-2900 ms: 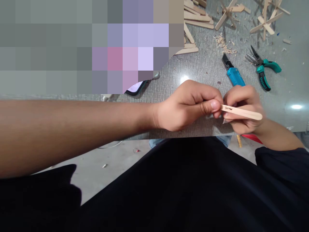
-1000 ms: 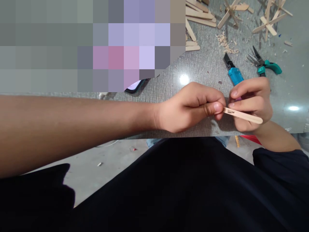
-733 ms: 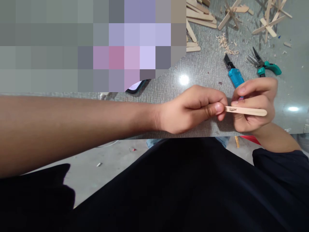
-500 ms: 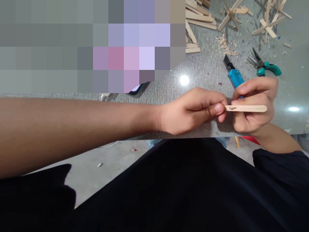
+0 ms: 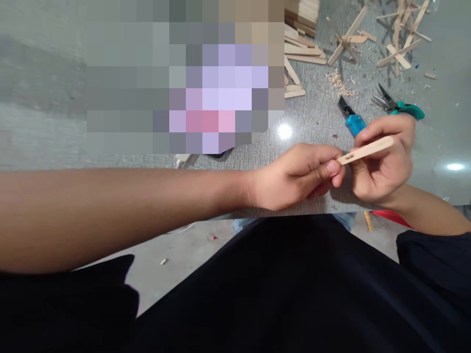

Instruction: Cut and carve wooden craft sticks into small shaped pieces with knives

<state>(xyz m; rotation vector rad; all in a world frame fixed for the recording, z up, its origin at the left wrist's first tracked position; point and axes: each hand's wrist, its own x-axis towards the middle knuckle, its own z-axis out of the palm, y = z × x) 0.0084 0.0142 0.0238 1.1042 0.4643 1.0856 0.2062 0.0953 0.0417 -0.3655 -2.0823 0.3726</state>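
Note:
A pale wooden craft stick [image 5: 371, 148] with a small dark rough mark near its left part is pinched at its left end by my left hand [image 5: 300, 174], thumb on top. My right hand [image 5: 386, 157] is curled behind and around the stick, its fingertips at the stick's edge close to the mark. The stick's rounded right end points up and to the right across my right palm. Just beyond my right hand lies a blue utility knife [image 5: 355, 122], its black blade end pointing away and its lower part hidden by my fingers.
Green-handled pliers [image 5: 393, 105] lie right of the knife. Wood shavings [image 5: 340, 83] are scattered behind it. Farther back stand crossed-stick assemblies [image 5: 399, 51], with loose craft sticks [image 5: 303, 51] to their left. A blurred-out patch covers the upper left. The table's near edge runs by my body.
The stick's free right end has tilted upward. Both hands still hold close together, and the view has shifted slightly, so the table items appear lower.

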